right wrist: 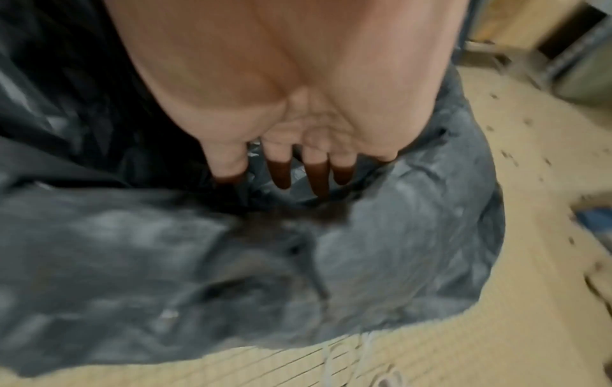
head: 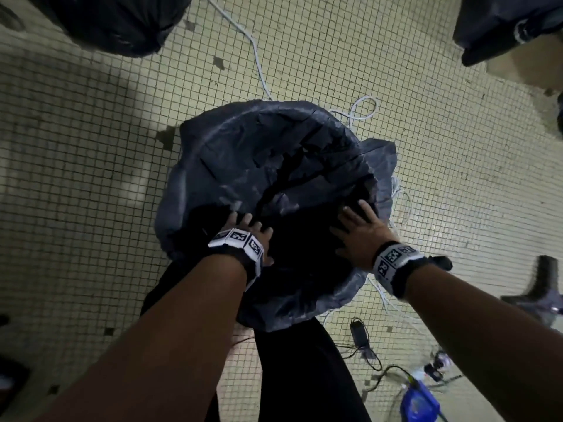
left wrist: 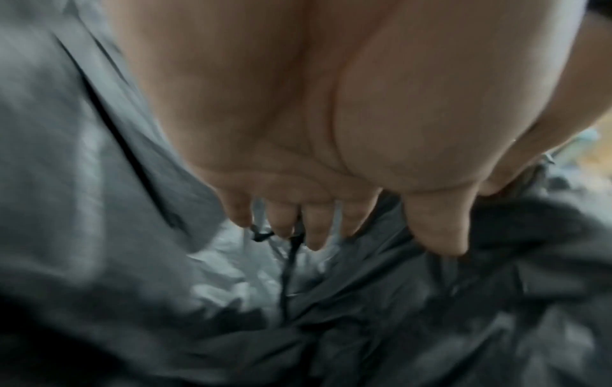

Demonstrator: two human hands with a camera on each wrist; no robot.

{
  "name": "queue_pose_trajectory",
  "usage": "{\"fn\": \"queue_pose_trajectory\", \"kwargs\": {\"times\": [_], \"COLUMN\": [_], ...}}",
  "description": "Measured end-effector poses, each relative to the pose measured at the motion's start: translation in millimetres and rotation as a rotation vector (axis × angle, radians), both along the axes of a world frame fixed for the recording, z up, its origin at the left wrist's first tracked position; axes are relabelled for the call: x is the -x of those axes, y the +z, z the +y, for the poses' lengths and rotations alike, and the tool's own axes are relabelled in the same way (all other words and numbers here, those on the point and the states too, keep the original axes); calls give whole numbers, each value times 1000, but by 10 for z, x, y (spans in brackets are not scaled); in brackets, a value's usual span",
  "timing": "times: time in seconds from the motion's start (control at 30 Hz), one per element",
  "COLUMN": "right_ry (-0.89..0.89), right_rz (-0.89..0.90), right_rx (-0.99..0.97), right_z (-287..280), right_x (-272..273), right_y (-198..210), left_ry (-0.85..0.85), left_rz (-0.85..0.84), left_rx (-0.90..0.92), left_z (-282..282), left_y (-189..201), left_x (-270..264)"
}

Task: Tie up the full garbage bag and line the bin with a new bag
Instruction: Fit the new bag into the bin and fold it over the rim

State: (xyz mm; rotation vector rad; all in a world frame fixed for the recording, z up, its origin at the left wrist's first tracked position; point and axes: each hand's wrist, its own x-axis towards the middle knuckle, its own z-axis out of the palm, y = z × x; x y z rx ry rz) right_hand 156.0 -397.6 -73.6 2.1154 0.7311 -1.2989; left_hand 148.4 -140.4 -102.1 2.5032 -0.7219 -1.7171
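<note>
A dark grey garbage bag [head: 243, 153] is draped over what looks like the bin in the middle of the tiled floor; the bin itself is hidden under the plastic. My left hand [head: 246, 229] reaches down into the bag's dark opening on its left side, fingers straight and spread [left wrist: 314, 225] over crumpled plastic [left wrist: 430, 314]. My right hand [head: 356, 223] reaches in on the right side, fingers straight and spread [right wrist: 281, 170], tips against the bag's inner fold [right wrist: 380, 235]. Neither hand pinches anything that I can see. Both wrist views are blurred.
A tied dark bag [head: 115, 22] lies at the top left and another dark bag [head: 499, 22] at the top right. White cord [head: 253, 47] runs across the floor behind the bin. Cables, a charger [head: 359, 330] and a blue object [head: 420, 400] lie at the lower right.
</note>
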Motion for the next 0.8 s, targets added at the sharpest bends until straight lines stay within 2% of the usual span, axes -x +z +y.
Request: {"fn": "queue_pose_trajectory", "kwargs": {"times": [0.1,0.2,0.27,0.33,0.47,0.6,0.67,0.73,0.8], "right_ry": [-169,-196,-204,-220,-213,-132,-72,30,-12], "right_rz": [12,56,47,39,12,15,-24,-137,-168], "right_rx": [-26,77,93,45,-170,-219,-317,-404,-409], "right_z": [79,121,143,154,49,-205,-266,-320,-372], "right_x": [389,632,688,737,872,956,981,1035,1120], "right_y": [-17,-24,-29,-22,98,276,326,287,194], "left_ry": [-209,-403,-466,-449,-476,-508,-476,-429,-365], "left_rz": [-81,-100,-141,-138,-75,-42,-40,-32,-7], "left_rx": [-131,-304,-385,-302,-97,133,213,283,319], "left_z": [341,705,876,945,1002,1096,999,811,583], "left_y": [167,150,104,108,199,179,162,139,110], "left_x": [-59,-84,-133,-173,-195,-40,99,284,516]}}
